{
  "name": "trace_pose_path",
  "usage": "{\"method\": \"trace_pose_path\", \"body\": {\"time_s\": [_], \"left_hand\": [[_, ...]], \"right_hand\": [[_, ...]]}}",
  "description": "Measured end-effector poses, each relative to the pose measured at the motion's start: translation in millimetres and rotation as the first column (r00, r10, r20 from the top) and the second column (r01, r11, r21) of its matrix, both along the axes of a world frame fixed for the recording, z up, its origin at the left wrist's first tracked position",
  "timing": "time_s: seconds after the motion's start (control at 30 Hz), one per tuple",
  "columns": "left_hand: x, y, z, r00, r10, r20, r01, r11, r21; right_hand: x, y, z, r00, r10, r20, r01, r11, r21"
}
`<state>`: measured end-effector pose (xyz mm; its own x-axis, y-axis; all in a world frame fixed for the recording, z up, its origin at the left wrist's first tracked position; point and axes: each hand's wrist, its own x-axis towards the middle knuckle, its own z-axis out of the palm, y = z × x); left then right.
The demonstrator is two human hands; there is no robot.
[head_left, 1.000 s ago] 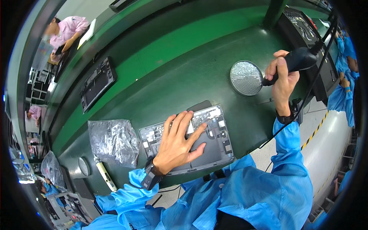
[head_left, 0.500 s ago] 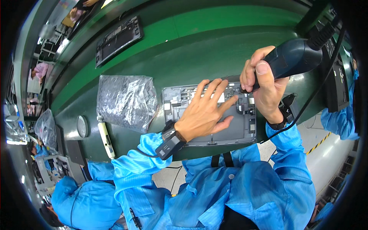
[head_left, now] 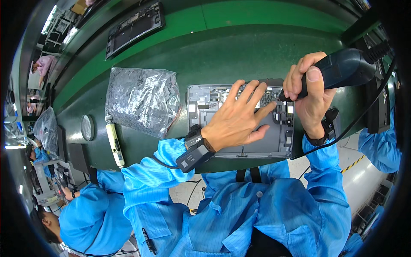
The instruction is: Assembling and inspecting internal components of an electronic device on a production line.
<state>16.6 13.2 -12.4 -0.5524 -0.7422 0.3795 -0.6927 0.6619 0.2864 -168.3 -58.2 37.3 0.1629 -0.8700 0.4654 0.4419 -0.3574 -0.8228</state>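
A grey laptop chassis [head_left: 274,139] lies on the bench in front of me, with its circuit board and small parts showing along the far side. My left hand [head_left: 233,118] rests on it, fingers spread over the board area. Wrapped around a dark corded electric screwdriver [head_left: 346,68] is my right hand [head_left: 314,94]. The screwdriver slants down to the left, and its tip end is at the far right part of the chassis. Exactly what the tip touches is too small to tell.
Left of the chassis lies a clear plastic bag [head_left: 141,100] of small dark parts. Beside it are a cream pen-shaped driver [head_left: 114,143] and a round dish [head_left: 87,127]. Another chassis [head_left: 135,32] sits on the far ledge. A co-worker in blue [head_left: 96,214] sits at left.
My view has shifted a little, so the chassis and both hands appear slightly further right. The left hand still lies on the chassis and the right still grips the screwdriver.
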Motion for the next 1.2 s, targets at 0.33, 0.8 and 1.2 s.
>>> {"method": "trace_pose_path", "body": {"time_s": [0.33,0.8,1.2], "left_hand": [[-0.4,-0.4,0.1,1.000,0.000,0.010,0.000,1.000,-0.005],[-0.5,-0.2,-3.4,1.000,0.003,0.013,-0.003,1.000,-0.020],[-0.8,0.1,-4.0,1.000,0.008,0.015,-0.008,1.000,-0.021]], "right_hand": [[1.3,2.0,-0.8,1.000,0.000,-0.002,0.000,1.000,-0.001],[0.3,1.5,-2.8,1.000,-0.009,-0.018,0.009,1.000,-0.008],[0.6,2.3,-1.8,0.999,-0.026,-0.040,0.025,0.999,-0.027]]}}
